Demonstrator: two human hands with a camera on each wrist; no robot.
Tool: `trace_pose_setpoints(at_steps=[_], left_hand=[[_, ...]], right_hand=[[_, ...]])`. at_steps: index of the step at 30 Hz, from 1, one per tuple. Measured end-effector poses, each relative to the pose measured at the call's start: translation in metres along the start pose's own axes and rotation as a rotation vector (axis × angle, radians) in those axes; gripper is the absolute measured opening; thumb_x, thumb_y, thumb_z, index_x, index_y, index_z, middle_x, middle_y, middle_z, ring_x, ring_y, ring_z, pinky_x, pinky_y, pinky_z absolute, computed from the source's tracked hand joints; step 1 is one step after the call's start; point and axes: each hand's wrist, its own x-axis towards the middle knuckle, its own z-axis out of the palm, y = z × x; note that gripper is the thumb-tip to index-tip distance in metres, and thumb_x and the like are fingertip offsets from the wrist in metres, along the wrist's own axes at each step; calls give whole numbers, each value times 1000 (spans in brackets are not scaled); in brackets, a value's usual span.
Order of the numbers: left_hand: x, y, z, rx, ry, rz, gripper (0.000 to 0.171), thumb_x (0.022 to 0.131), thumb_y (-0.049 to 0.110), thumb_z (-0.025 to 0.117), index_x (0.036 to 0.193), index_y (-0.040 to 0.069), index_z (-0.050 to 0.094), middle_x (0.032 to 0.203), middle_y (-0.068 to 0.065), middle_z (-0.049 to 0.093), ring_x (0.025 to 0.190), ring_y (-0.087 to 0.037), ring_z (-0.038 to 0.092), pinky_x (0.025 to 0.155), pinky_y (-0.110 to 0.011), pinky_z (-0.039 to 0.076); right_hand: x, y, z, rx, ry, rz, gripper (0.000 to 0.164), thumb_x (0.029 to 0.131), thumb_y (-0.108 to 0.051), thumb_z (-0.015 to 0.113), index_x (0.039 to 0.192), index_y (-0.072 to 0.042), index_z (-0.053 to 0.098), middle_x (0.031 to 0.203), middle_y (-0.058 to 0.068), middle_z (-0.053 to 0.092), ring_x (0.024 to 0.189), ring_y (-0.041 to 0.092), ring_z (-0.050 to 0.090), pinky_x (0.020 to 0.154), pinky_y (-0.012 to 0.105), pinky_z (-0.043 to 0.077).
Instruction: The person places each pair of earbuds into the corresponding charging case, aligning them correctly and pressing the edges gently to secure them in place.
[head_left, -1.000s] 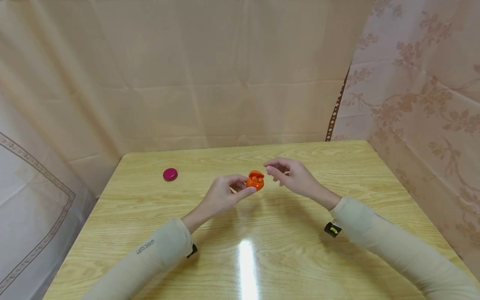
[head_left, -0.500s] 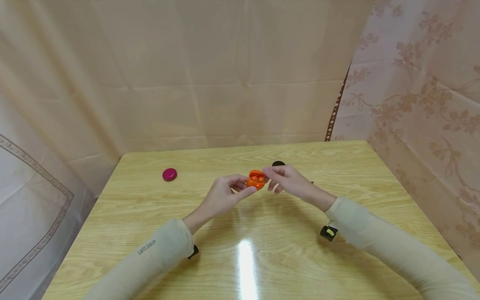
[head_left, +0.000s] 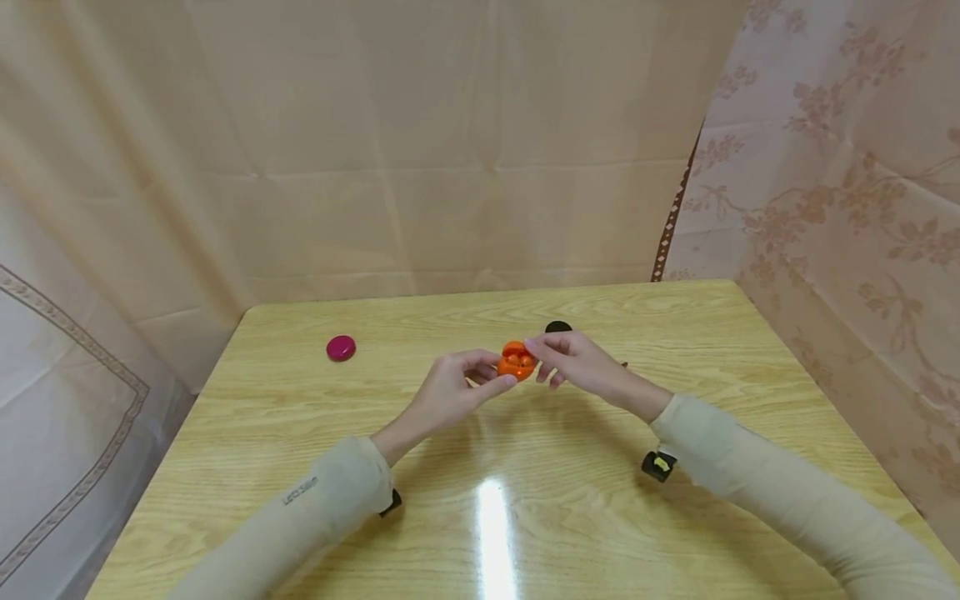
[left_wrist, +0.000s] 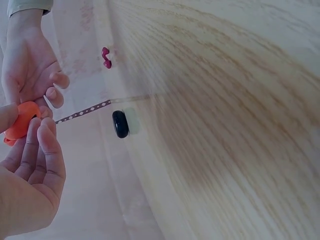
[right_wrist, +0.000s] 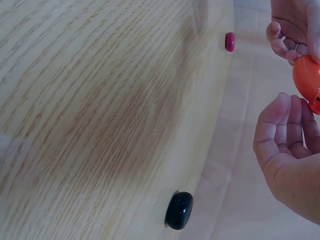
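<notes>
My left hand (head_left: 457, 383) holds an orange earbud case (head_left: 514, 368) above the table, thumb on its near side. The case's lid is raised, with orange earbuds showing inside. At the lid's right edge, the thumb and forefinger of my right hand (head_left: 581, 364) pinch it; its other fingers are loosely bent below. In the left wrist view the orange case (left_wrist: 22, 121) sits between both hands. The right wrist view shows the rounded case (right_wrist: 306, 77) at the frame's edge, with my right hand (right_wrist: 290, 145) below it.
A round magenta case (head_left: 341, 348) lies at the table's back left. Partly behind my right hand is a black rounded case (head_left: 558, 327). A small magenta double-ended piece (left_wrist: 106, 58) lies beyond it. Curtains stand behind the table (head_left: 420, 542).
My right hand has moved left and slightly down to the orange case's lid, uncovering the black case behind it. The left hand and case have shifted slightly right.
</notes>
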Motion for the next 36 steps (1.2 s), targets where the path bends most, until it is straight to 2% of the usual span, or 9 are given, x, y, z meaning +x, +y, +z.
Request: trace_pose_setpoints(at_steps=[4,10,17,19,24,28,32,36], left_hand=[[2,-2,4,13,-5,1,28,93,32,77,109,8,75,87,4,73,75,-11,67,67,-29,57],[7,-5,8,26,-13,-24,28,96,35,73,109,10,75,89,6,73,77,-11,66,65,-30,55],[15,-6,11,-3,-13,-71,32,96,39,71,110,10,75,91,3,73,78,-12,66,66,-31,55],[18,-6,12,-8,-16,-79,33,96,40,71,109,10,75,91,0,74,79,-15,67,66,-31,55],[25,-6,15,-62,-29,-102,35,97,42,69,109,10,75,91,-6,74,84,-31,70,66,-32,56],[32,-6,17,-105,-33,-146,33,98,41,69,108,10,74,92,-11,74,87,-39,69,66,-33,55],[43,-9,17,-110,-49,-196,33,98,41,68,107,10,74,98,-17,73,89,-39,69,67,-35,56],[56,-14,18,-108,-74,-267,35,99,42,67,109,9,74,103,-18,73,93,-37,70,74,-43,58]], right_hand=[[-2,2,-3,-18,5,-1,45,107,-41,51,125,-3,67,103,10,69,89,29,66,75,42,59],[-3,4,-6,0,11,5,45,106,-39,53,129,-2,64,105,11,71,92,32,67,79,52,58],[-1,9,-10,44,26,33,45,106,-40,55,128,-2,63,106,11,70,92,31,67,76,43,60],[-1,10,-12,54,30,31,44,106,-40,55,128,-2,62,107,11,70,93,33,67,76,43,59],[0,11,-14,75,52,35,43,105,-37,57,129,-2,62,108,12,70,100,46,64,77,47,59],[1,14,-18,80,57,48,45,104,-38,58,132,-1,60,112,13,69,104,49,61,80,49,59],[6,16,-23,98,64,73,48,104,-36,60,138,-2,56,119,15,67,106,48,61,82,48,58],[14,20,-26,109,77,103,47,105,-30,59,141,-2,52,123,18,63,107,49,60,81,45,59]])
